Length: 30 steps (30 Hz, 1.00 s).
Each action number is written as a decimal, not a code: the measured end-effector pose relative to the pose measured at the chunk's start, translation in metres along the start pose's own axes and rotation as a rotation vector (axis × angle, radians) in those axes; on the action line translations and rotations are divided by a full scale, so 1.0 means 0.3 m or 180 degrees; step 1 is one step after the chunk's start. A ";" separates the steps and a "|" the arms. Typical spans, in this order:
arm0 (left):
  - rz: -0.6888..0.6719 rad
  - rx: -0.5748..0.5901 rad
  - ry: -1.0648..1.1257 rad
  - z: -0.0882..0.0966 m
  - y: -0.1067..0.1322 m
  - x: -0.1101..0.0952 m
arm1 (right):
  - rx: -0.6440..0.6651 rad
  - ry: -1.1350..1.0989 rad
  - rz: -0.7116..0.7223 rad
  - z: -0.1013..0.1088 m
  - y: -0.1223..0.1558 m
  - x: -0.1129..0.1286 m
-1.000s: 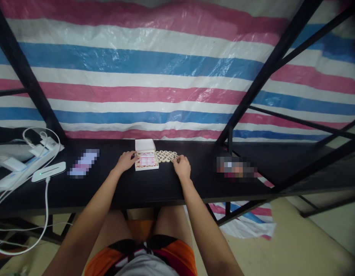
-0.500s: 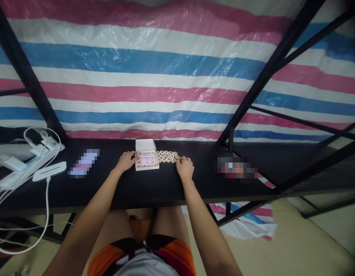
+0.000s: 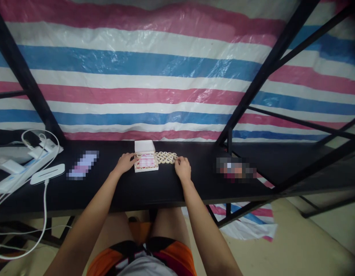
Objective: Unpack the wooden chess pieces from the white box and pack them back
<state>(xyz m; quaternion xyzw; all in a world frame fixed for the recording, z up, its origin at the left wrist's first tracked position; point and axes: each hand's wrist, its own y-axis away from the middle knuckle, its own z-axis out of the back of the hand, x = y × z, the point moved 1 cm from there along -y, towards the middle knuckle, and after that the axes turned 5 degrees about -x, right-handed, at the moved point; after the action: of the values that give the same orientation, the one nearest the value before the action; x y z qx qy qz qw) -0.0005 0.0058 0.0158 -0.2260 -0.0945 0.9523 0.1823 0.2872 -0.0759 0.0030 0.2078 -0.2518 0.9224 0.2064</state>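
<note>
Bracing, seemingly, an open white rectangular cardboard-like box (image 3: 146, 170) at its left edge: left hand (image 3: 126, 162), finger spread unclear. Round cream discs (image 3: 166, 157), grouped beside the box on the flat black worktop (image 3: 148, 193); right hand (image 3: 183, 167), bent at their right end, perhaps containing them, grip indeterminable.

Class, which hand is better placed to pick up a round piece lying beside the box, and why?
Probably the right hand, at the right end of the round pieces. The left hand is at the left side of the box, which lies between it and them.
</note>
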 end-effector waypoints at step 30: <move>-0.0696 -0.0135 0.0328 -0.044 0.004 -0.044 | 0.0205 -0.0590 0.2297 -0.025 0.090 0.171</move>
<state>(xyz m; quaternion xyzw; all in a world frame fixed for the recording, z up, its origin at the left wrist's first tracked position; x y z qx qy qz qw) 0.0162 0.0009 0.0092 -0.2668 -0.1292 0.9116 0.2849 0.2294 -0.0789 0.0118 0.1947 -0.2973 0.9205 -0.1623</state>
